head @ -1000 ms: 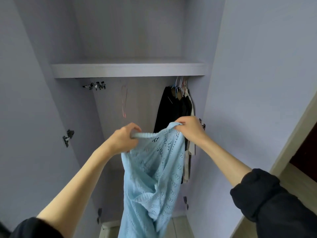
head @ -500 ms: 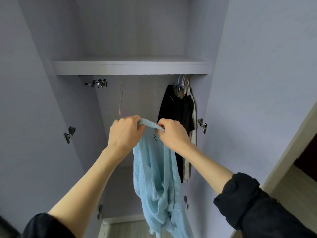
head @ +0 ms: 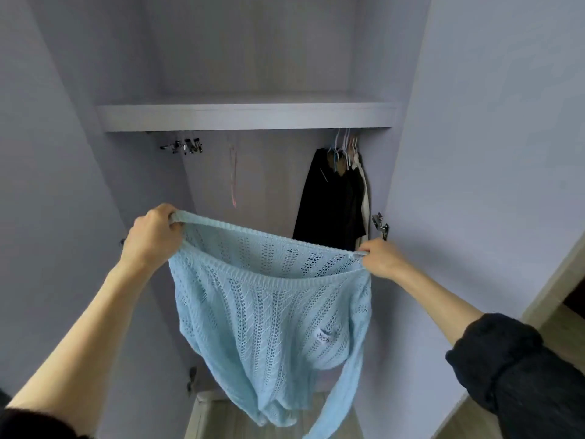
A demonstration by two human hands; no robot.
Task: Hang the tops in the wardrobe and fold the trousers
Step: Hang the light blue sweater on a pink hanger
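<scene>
Hands have spread apart: left hand (head: 152,239) and right hand (head: 381,259) grip the blue knit top (head: 269,312) stretched wide; its small label (head: 325,337) is unreadable.

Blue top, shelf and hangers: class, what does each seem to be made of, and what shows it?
Blue top: soft openwork knit yarn; rows of holes and a ribbed edge show.
Shelf: probably laminated board; flat, matt, pale lilac front.
Hangers: thin hooks, perhaps coated wire or plastic; too small to tell.
</scene>
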